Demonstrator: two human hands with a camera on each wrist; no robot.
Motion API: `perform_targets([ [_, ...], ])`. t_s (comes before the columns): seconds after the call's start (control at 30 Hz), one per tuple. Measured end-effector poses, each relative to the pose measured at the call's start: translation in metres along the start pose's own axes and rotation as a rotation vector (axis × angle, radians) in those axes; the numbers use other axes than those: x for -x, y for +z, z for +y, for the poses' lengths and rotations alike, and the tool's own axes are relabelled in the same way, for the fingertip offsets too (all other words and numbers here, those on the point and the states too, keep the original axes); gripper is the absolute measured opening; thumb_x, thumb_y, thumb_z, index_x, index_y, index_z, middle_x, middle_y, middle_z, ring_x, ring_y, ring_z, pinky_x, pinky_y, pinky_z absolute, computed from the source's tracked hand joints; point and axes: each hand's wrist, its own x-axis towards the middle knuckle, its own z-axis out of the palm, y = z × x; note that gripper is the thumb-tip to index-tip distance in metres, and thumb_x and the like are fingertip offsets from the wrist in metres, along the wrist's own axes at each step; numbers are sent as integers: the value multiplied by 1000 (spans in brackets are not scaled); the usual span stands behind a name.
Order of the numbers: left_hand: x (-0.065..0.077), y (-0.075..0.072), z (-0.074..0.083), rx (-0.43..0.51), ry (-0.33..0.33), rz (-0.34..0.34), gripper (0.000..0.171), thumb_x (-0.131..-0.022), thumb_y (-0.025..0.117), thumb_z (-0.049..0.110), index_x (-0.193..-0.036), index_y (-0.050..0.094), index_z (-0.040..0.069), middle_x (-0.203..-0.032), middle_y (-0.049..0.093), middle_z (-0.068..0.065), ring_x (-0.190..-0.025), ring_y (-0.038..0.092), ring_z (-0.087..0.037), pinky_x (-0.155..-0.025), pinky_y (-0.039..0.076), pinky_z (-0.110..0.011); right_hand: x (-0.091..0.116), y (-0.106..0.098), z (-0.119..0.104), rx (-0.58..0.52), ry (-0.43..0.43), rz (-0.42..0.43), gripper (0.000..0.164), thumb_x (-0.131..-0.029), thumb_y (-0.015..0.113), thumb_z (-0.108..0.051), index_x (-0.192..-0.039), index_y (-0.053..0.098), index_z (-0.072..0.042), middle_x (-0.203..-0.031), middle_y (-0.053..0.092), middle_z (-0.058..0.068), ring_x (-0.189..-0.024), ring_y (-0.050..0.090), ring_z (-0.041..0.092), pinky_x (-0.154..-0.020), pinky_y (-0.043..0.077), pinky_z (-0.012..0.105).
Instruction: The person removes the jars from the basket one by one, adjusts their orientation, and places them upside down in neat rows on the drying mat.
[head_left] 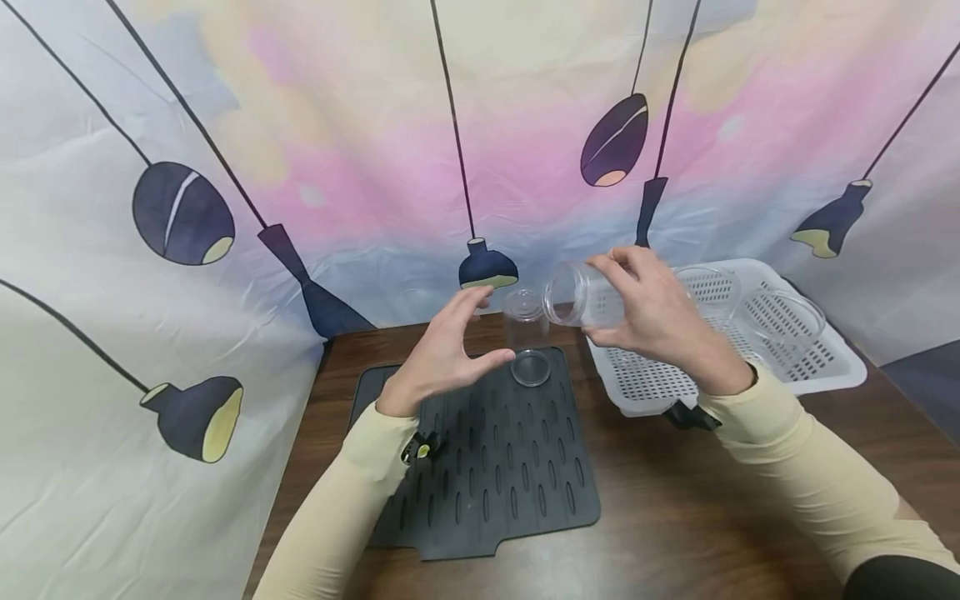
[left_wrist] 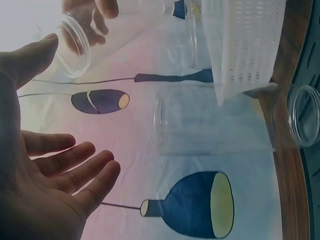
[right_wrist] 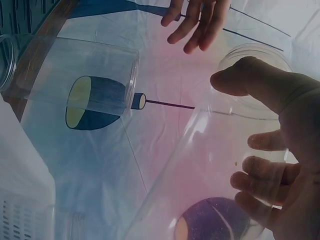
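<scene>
My right hand [head_left: 648, 308] grips a clear jar [head_left: 600, 298] round its side. That jar is tilted sideways, its threaded mouth towards my left hand [head_left: 446, 354]. Spread and holding nothing, the left hand has its thumb apart from the fingers, which are slightly bent. A second clear jar [head_left: 527, 333] stands mouth down at the far edge of the dark drying mat [head_left: 517, 450]; its threaded rim [left_wrist: 304, 116] shows in the left wrist view. In the head view, the left thumb appears close to this standing jar. The right wrist view shows the right thumb near the held jar's mouth.
A white perforated basket [head_left: 630, 392] stands on the wooden table [head_left: 660, 517] to the right, with clear jars [head_left: 783, 325] in it. Behind the table hangs a cloth [head_left: 360, 142] printed with lamps. The mat lies in front of me, left of the basket.
</scene>
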Motion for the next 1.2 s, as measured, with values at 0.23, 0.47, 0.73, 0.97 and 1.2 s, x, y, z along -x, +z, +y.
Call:
perform_targets([
  [0.23,-7,4,8,21,21,9,86,-85,72,50,-153,30,20,-150,38,-6,-125,51,-28,-101,47,-43,-4,3,-3,42,-56,-10,85,-55,92,-32,-128,56,-9,-114,55,20,-100,53,37,-75,48,50],
  [0.47,-14,9,11,53,48,28,84,-85,73,46,-153,31,20,-151,38,-5,-126,50,-23,-101,47,-39,-6,8,-5,86,-114,12,85,-54,93,-34,-126,56,-9,-111,56,19,-100,54,38,-79,48,50],
  [0.73,-18,14,14,91,64,53,86,-83,78,37,-151,33,12,-151,38,-6,-128,49,-22,-103,46,-35,-10,13,-10,105,-172,13,85,-53,93,-35,-124,57,-7,-110,56,19,-99,56,39,-83,48,53],
  [0.97,-19,18,15,95,75,60,85,-82,79,36,-150,35,10,-148,41,-7,-127,50,-27,-102,47,-34,-12,17,-14,114,-249,32,87,-51,94,-35,-124,56,-5,-110,56,18,-98,56,37,-81,50,51],
  [1.2,-18,20,16,119,78,72,83,-82,79,35,-148,38,7,-141,47,-10,-126,51,-22,-102,47,-32,-12,22,-21,111,-273,26,87,-52,94,-35,-124,56,-4,-111,56,18,-100,56,37,-86,49,50],
])
